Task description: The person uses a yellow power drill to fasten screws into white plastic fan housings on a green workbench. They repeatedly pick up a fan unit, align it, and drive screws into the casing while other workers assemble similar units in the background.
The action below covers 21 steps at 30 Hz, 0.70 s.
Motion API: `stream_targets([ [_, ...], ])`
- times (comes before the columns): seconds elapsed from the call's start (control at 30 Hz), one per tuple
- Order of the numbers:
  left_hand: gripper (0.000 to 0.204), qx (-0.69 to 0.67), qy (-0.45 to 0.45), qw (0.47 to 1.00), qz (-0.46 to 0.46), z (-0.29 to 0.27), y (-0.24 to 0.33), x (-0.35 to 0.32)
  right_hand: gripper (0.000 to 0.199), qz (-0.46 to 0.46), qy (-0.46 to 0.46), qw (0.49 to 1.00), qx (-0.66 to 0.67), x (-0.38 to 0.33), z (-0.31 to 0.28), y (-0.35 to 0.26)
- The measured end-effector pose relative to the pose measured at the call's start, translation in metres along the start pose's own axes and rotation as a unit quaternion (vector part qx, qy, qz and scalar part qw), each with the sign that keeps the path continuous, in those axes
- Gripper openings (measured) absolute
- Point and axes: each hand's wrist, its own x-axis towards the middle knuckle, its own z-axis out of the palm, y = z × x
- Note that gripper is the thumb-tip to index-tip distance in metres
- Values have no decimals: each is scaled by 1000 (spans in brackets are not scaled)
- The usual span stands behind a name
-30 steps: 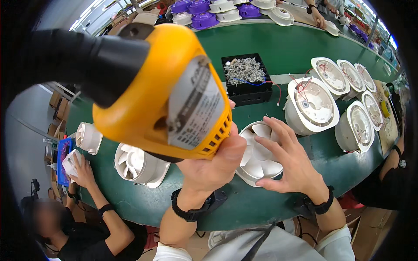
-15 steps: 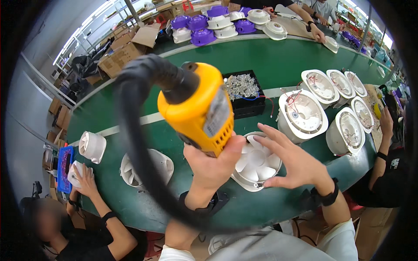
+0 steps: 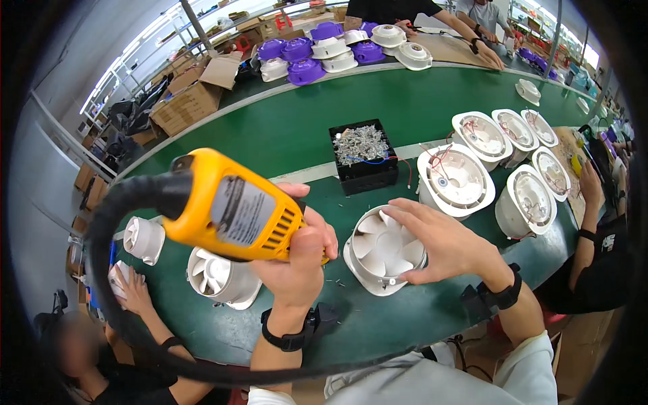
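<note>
My left hand [image 3: 297,253] is wrapped round a yellow corded electric screwdriver [image 3: 233,209], held above the green workbench. Its thick black cable loops down on the left; its tip is hidden by the hand. Before me stands a round white fan housing [image 3: 371,277] with a white bladed impeller [image 3: 387,246] facing up. My right hand [image 3: 449,243] spans its right side, fingers at the upper rim and thumb at the lower rim. To the left, partly behind my left wrist, a second white fan housing [image 3: 236,287] sits tilted.
A black box [image 3: 368,179] heaped with small screws stands behind the housing. Several open white housings [image 3: 455,179] with red wires are at right. Purple and white covers [image 3: 327,47] are piled across the bench. Co-workers' hands [image 3: 135,290] are at left and at right.
The electric screwdriver has swung left and down, from upright to nearly level. My right hand's fingers have drawn in to the fan housing's rim. Across the bench, a person's hand has left a white cover.
</note>
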Motion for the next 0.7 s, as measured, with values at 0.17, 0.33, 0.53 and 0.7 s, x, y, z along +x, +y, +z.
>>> stream_targets([
  [0.17,65,-132,-24,987,-85,8,18,-12,88,48,80,995,-23,-14,7,-4],
  [0.33,77,-113,-33,985,-126,23,18,-21,86,-4,95,995,-17,-14,13,10],
  [0.53,75,-94,-44,987,-126,28,7,-26,82,1,144,989,-33,-14,24,9],
  [0.7,74,-102,-55,985,-126,29,-2,-29,83,-4,149,988,-35,-14,26,11],
])
